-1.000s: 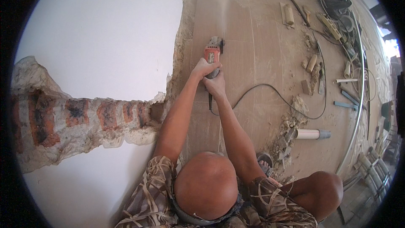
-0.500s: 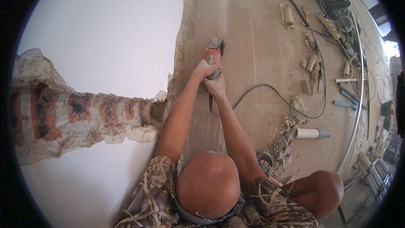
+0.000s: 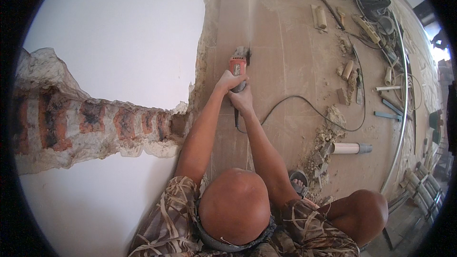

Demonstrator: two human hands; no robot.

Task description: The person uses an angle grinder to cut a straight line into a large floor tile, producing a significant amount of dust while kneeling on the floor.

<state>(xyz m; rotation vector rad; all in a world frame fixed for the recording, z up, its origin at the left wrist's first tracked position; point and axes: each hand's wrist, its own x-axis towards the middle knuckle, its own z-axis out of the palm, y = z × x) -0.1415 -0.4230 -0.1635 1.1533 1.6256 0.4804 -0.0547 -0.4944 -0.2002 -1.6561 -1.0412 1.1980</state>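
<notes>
Both my arms reach forward over the brown tiled floor [image 3: 266, 81]. My left hand [image 3: 230, 81] is closed round the red body of an angle grinder [image 3: 237, 66]. Just behind it, my right hand [image 3: 242, 101] grips the grinder's dark rear handle, its fingers partly hidden. The cutting disc [image 3: 248, 56] stands on edge at the tool's right side, down at the tiles. A pale streak of dust [image 3: 251, 14] stretches away from the disc. From the grinder's rear, a black power cord [image 3: 304, 99] loops off to the right.
On the left, the white wall [image 3: 119, 33] has a broken channel showing brick [image 3: 126, 123]. Rubble [image 3: 328, 133], a short pipe [image 3: 346, 148], a trowel [image 3: 359, 93] and an extension socket strip [image 3: 367, 28] lie right. A long pale pipe [image 3: 403, 114] curves beyond them. My bent knee [image 3: 364, 204] is at lower right.
The grinder and both hands have come slightly back toward me along the floor. My grip looks the same, and dust still streams forward from the disc.
</notes>
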